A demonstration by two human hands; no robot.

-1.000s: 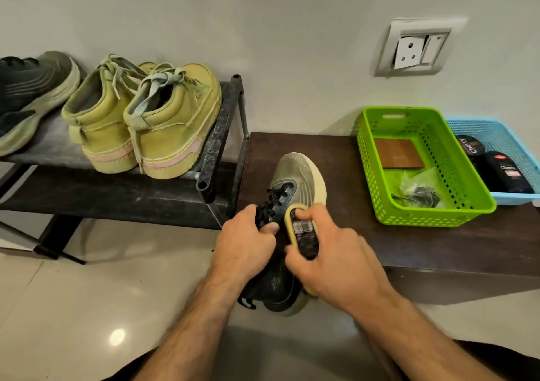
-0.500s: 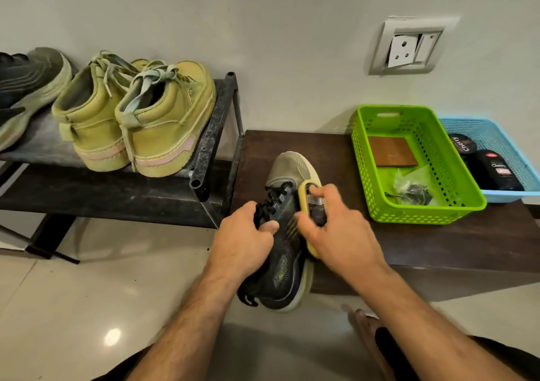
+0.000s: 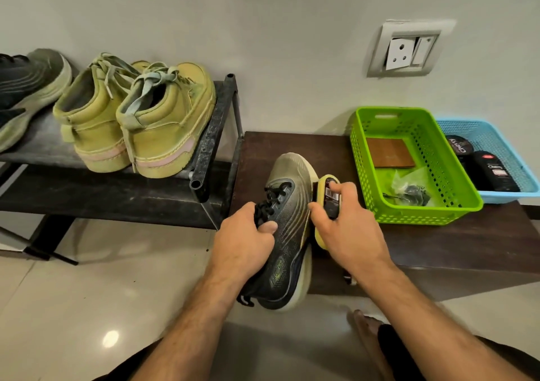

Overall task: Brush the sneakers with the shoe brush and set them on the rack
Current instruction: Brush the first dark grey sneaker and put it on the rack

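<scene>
At centre frame, over the dark surface (image 3: pixel 292 146), the left hand (image 3: pixel 242 243) grips the sneaker (image 3: pixel 287 222); the right hand (image 3: pixel 347 228) grips the brush (image 3: pixel 328 193) against its side. Short, firm strokes, shoe braced.

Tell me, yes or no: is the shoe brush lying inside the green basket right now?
No. The right hand grips the shoe brush against the side of the dark sneaker, outside the green basket.
</scene>
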